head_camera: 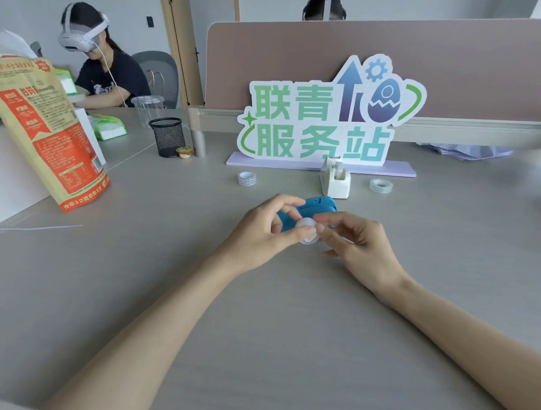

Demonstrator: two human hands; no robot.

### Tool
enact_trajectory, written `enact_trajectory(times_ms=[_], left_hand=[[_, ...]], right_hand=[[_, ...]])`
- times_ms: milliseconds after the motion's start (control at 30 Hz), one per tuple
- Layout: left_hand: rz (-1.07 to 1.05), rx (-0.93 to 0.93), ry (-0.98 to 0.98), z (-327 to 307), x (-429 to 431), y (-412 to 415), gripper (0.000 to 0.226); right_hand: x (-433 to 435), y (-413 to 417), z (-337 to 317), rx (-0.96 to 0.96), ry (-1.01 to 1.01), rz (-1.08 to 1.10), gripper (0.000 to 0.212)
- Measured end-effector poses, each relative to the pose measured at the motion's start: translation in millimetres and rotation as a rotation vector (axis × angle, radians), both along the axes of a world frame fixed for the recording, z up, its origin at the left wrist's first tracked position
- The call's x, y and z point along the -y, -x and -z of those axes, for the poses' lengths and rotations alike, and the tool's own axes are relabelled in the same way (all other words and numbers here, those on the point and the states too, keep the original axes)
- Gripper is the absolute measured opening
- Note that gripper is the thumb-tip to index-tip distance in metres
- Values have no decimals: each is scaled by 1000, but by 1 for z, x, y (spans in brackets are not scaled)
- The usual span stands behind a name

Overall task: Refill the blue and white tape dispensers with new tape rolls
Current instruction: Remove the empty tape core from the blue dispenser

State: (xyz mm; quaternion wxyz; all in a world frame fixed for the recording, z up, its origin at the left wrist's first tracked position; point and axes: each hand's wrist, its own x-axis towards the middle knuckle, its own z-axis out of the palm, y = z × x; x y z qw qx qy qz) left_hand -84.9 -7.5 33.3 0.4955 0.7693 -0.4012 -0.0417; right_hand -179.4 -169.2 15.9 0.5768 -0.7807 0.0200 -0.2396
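Both hands meet at the table's middle over a small white round spool. My left hand pinches its left side, and my right hand pinches its right side with thumb and forefinger. Just behind the fingers lies the blue tape dispenser, partly hidden. Farther back stands the white tape dispenser, upright. A white printed tape roll sits to its left and a clear tape roll to its right, both on the table.
A cut-out sign on a lilac base stands behind the dispensers. A black mesh cup, a small tub, a clear plastic cup and a tall orange bag are at the left. Two people sit beyond.
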Motion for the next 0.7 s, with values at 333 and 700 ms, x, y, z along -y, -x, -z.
enact_trajectory(times_ms=[333,700], left_hand=[[-6,-51,-124,6,-6,-10,10],[77,-146,-163,2,-8,-8,12]], right_hand=[[2,0,2,-27,6,-12,11],[2,-1,4,-128,12,-49,14]])
